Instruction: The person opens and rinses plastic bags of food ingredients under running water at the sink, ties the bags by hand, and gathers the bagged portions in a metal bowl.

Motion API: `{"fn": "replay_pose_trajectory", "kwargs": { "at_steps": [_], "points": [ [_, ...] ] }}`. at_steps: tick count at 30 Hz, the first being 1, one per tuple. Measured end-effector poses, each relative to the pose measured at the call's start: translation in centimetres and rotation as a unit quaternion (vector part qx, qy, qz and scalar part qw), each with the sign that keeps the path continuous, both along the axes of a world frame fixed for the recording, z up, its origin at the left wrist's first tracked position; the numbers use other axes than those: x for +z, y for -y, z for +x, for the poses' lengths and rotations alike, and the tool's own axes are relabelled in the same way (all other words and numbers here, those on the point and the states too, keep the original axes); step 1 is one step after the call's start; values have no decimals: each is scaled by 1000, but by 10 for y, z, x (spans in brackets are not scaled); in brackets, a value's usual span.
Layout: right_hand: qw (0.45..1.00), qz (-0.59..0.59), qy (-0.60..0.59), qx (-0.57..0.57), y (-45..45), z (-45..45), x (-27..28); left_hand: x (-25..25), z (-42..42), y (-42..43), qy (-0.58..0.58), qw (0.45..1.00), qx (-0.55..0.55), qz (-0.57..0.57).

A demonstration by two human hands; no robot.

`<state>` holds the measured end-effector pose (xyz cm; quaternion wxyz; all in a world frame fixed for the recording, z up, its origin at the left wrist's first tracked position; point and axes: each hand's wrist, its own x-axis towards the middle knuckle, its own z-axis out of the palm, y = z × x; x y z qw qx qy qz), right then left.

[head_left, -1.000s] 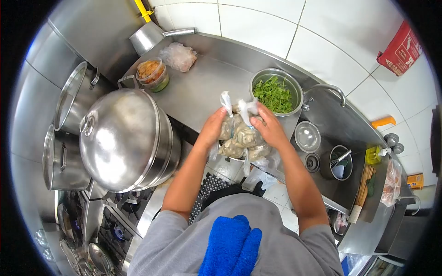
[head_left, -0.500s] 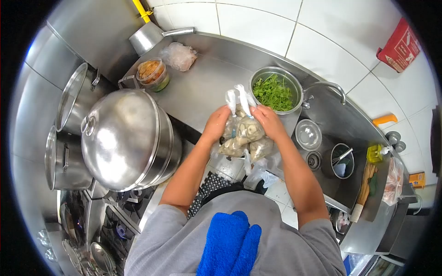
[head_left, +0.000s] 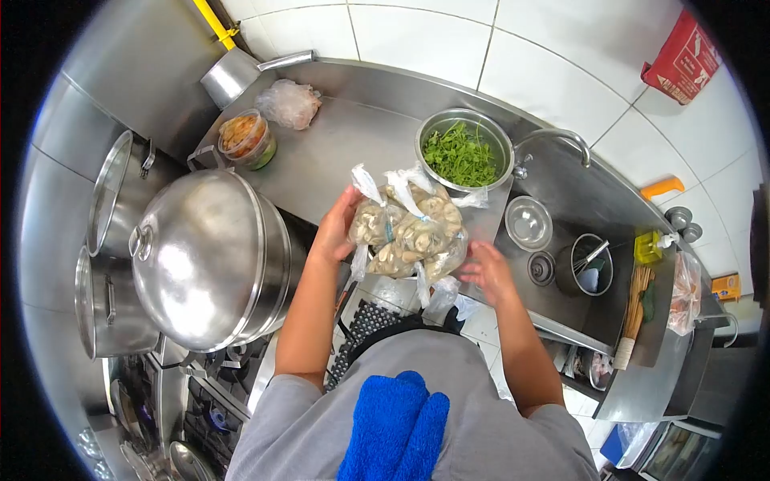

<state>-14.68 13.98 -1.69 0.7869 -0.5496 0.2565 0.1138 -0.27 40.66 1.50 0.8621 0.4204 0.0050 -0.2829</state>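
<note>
Several knotted clear plastic bags (head_left: 417, 232) sit in a cluster at the counter's front edge, filled with pale, brownish pieces that may be mushrooms. My left hand (head_left: 335, 226) is at the left side of the cluster, fingers stretched out and seemingly touching the plastic. To the lower right, my right hand (head_left: 488, 271) has its fingers spread close beside the bags, not wrapped round them. White twisted bag ends stick up at the top and hang down in front. Just behind the bags stands a metal bowl (head_left: 505, 178) of green leafy herbs (head_left: 459, 156).
Left of me is a large lidded steel pot (head_left: 200, 256) by the stove. A plastic tub (head_left: 247, 140) and a bagged item (head_left: 290, 104) lie at the back left. On the right, the sink (head_left: 521, 264) holds a glass bowl (head_left: 528, 224) and a pot with a whisk (head_left: 592, 255).
Both hands have loosened from the bags and moved apart, the right one down and away. The bags now spread wider, with another bag visible at the left. The view has shifted slightly.
</note>
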Motion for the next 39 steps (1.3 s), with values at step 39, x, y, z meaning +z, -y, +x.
{"fn": "replay_pose_trajectory", "kwargs": {
  "at_steps": [39],
  "points": [
    [925, -252, -80, -271, 59, -281, 24, 8, -180, 239, -43, 935, -351, 33]
  ]
}}
